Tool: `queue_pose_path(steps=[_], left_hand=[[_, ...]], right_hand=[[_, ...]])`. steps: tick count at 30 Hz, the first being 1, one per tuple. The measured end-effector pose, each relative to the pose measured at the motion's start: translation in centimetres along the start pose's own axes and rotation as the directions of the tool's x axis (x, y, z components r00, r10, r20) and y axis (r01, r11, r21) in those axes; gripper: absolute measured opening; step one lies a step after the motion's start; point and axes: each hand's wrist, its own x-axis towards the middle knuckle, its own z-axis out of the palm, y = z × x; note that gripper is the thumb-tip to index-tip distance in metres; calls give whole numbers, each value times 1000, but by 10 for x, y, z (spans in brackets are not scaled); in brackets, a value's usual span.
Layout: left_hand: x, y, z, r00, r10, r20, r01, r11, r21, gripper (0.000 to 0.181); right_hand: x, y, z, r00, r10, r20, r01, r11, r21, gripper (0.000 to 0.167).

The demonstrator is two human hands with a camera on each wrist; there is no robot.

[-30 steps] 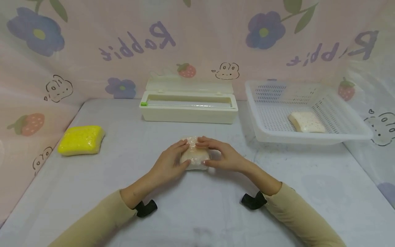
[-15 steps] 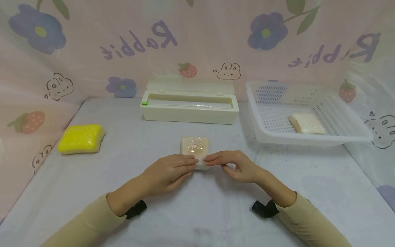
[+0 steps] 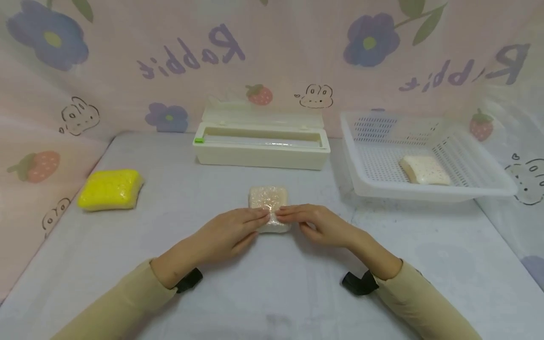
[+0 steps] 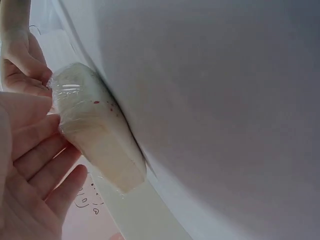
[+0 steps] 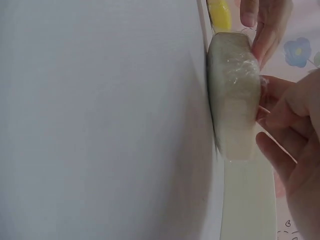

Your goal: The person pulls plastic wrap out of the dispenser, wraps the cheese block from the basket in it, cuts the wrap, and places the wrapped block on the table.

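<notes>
Since a second ago, the left hand [image 3: 227, 234] and right hand [image 3: 321, 225] have drawn in from the sides of the wrapped block [image 3: 268, 195] onto its top, where their extended fingers rest without gripping. On the pale desk [image 3: 272, 288] stand a white basket [image 3: 429, 191] at right, a cream box [image 3: 261, 157], lid raised, at the back, a yellow block [image 3: 111, 190] at left and, centrally, the wrapped block; a speckled block [image 3: 427, 170] lies in the basket.

A block [image 3: 268, 197] lies on the tabletop [image 3: 272, 293] before a box [image 3: 261, 157]. A basket [image 3: 433, 191] holding a slab [image 3: 426, 170] stands right, a brick [image 3: 111, 190] lies left.
</notes>
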Motion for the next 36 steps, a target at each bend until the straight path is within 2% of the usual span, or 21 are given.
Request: queue_pose_path(steps=[5, 8, 10, 12, 15, 18, 23, 28, 33, 36], left_hand=[[6, 0, 0, 1000, -28, 3, 28, 999, -18, 36], [10, -2, 0, 999, -36, -10, 36, 998, -46, 32], [12, -3, 0, 999, -25, -45, 23, 998, -60, 30], [14, -3, 1, 995, 5, -101, -12, 998, -64, 29], [17, -2, 3, 984, 66, -166, -73, 997, -34, 30], [21, 1, 4, 980, 108, -169, -108, 994, 8, 31], [24, 4, 6, 990, 104, -98, -94, 991, 100, 35], [29, 7, 9, 996, 78, -46, -67, 979, 193, 38], [35, 9, 13, 993, 81, -82, -54, 957, 285, 29], [38, 8, 16, 991, 78, -107, -43, 954, 298, 26]], right_hand=[[4, 3, 1, 1000, -3, 5, 2, 999, 35, 46], [5, 6, 1, 999, 24, -23, -20, 989, 145, 45], [6, 9, 1, 997, 57, -56, -43, 972, 231, 45], [8, 13, 2, 991, 89, -101, -56, 956, 288, 45], [12, 18, 2, 979, 118, -165, -67, 955, 289, 46], [18, 22, 2, 971, 145, -188, -99, 967, 235, 52], [27, 31, 1, 973, 216, -78, -199, 963, 181, 72], [33, 42, 2, 971, 239, 21, -237, 940, 245, 77], [36, 50, 6, 975, 212, 71, -224, 915, 335, 77], [37, 51, 8, 976, 207, 68, -217, 913, 346, 72]])
